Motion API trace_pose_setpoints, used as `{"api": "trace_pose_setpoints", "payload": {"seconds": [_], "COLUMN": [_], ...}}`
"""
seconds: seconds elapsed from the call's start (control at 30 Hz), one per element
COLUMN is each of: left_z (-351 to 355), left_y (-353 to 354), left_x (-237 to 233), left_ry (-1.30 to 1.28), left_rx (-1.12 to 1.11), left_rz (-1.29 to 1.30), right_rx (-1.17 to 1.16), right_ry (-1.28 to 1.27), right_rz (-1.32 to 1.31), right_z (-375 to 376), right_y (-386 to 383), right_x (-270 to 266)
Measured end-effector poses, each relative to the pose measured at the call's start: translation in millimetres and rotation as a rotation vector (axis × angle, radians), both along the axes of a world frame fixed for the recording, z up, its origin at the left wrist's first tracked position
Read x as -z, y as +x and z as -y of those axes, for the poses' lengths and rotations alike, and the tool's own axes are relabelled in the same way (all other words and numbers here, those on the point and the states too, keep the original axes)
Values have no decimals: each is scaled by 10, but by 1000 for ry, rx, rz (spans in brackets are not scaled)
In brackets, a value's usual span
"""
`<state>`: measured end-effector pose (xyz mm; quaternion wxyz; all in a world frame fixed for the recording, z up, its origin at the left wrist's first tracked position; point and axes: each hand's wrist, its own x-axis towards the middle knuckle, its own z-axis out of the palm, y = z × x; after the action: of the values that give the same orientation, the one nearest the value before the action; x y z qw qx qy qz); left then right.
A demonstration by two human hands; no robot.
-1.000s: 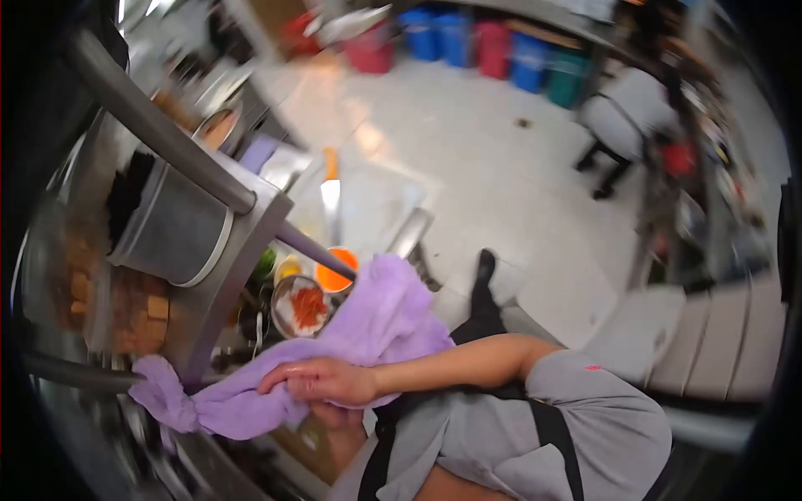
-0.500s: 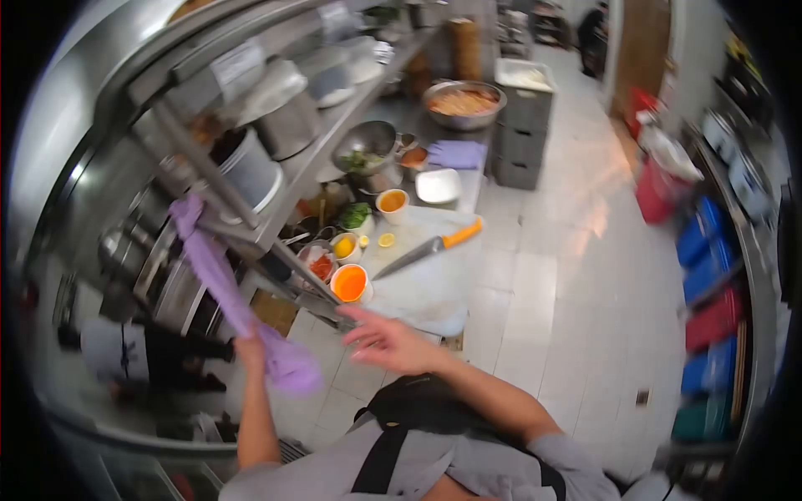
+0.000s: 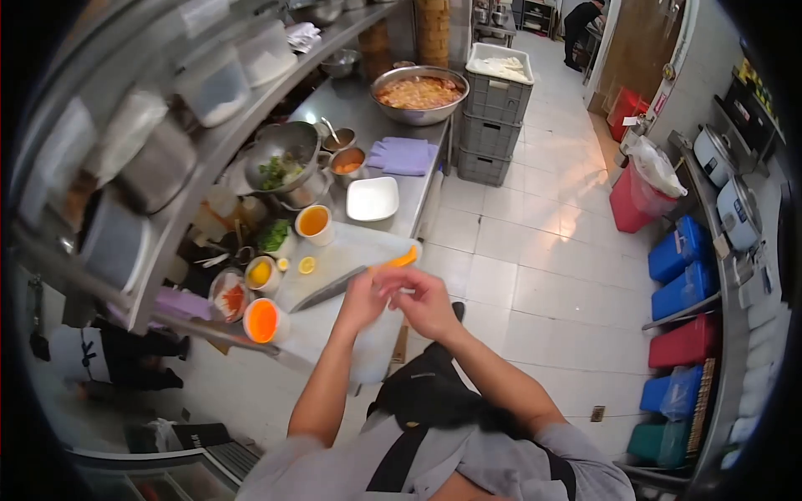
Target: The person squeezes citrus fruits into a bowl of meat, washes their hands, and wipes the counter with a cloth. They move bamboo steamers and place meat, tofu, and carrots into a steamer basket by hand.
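My left hand (image 3: 362, 302) and my right hand (image 3: 423, 306) meet above the near edge of the white cutting board (image 3: 368, 342). The left fingers are blurred and partly hidden. Loosely bent and apart, the right fingers reach to the left hand, with nothing visible in them. Beneath and beyond them lies a large knife (image 3: 330, 290) with a yellow-orange handle (image 3: 399, 259), partly covered by my hands. A lemon half (image 3: 307, 265) rests on the board. Beside it stand cups of orange sauce (image 3: 262, 321) and amber liquid (image 3: 314, 221). The lilac cloth (image 3: 184, 304) is at the shelf's lower left.
A white dish (image 3: 373, 199), lilac gloves (image 3: 401, 156) and a big bowl of food (image 3: 420, 90) stand farther along the counter. A steel shelf (image 3: 209, 150) overhangs the left side. Stacked grey crates (image 3: 489, 125) stand past the counter. Two people are visible, far back and lower left.
My left hand has let go of the lilac cloth and moved right to meet my right hand, which has also moved right and up. The view has shifted over the counter.
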<state>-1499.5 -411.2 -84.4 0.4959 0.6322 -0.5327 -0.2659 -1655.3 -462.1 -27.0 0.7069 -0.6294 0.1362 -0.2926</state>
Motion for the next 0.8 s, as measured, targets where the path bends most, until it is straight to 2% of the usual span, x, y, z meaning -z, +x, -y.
{"api": "trace_pose_setpoints", "payload": {"seconds": [0.03, 0.07, 0.1, 0.13, 0.17, 0.23, 0.27, 0.3, 0.33, 0.4, 0.43, 0.47, 0.5, 0.53, 0.57, 0.6, 0.63, 0.67, 0.7, 0.73, 0.77, 0.8], "left_z": [601, 1389, 2059, 2604, 3249, 4167, 4391, 4598, 4610, 4621, 4554, 4754, 4606, 4640, 4706, 4444, 4054, 3706, 3312, 2888, 2319, 1814], "left_y": [49, 116, 296, 373, 646, 1111, 1250, 1369, 1338, 1331, 1314, 1410, 1423, 1384, 1359, 1281, 1023, 852, 737, 717, 737, 689], "left_x": [-184, -11, 162, 79, 435, 912, 1204, 1475, 1415, 1121, 870, 1095, 681, 788, 907, 537, -37, -382, -690, -1010, -1417, -1868], "left_ry": [-40, -80, -178, -100, -47, 355, 473, 595, 824, 810, 844, 760, 642, 333, 18, -40, -106, -238, -376, -584, -585, -720], "left_rx": [-13, -129, -186, -311, -373, -356, -406, -452, -403, -364, -265, -319, -310, -497, -675, -631, -576, -583, -574, -693, -961, -1080], "left_rz": [103, -90, 127, 65, 140, 524, 496, 469, 498, 460, 418, 333, 266, 234, 229, 94, -29, -148, -258, -176, 179, 135], "right_rx": [50, 100, 119, 157, 182, 361, 456, 426, 436, 460, 406, 316, 309, 299, 220, 140, 19, -95, -149, -157, -147, -177], "right_ry": [24, 40, 18, 22, 20, 100, 31, -49, -80, 58, -52, -63, -380, -706, -947, -964, -1128, -1286, -1290, -1443, -1595, -1599], "right_rz": [52, 108, 68, -46, -150, -236, -321, -417, -376, -366, -460, -452, -498, -506, -393, -345, -193, -37, 4, -143, -289, -252], "right_z": [245, 545, 860, 1199, 1564, 2187, 2437, 2718, 2943, 3398, 3726, 3903, 4078, 4243, 4499, 4721, 4884, 4969, 4947, 4944, 4966, 5025], "right_y": [-13, 4, -28, -95, -164, -372, -493, -612, -658, -517, -412, -91, 183, 507, 831, 1216, 1590, 1828, 2004, 2156, 2282, 2387], "right_x": [-63, -92, -70, -22, 48, 274, 397, 559, 718, 1004, 1322, 1360, 1395, 1429, 1622, 1714, 1787, 1849, 1885, 1907, 1918, 1891]}}
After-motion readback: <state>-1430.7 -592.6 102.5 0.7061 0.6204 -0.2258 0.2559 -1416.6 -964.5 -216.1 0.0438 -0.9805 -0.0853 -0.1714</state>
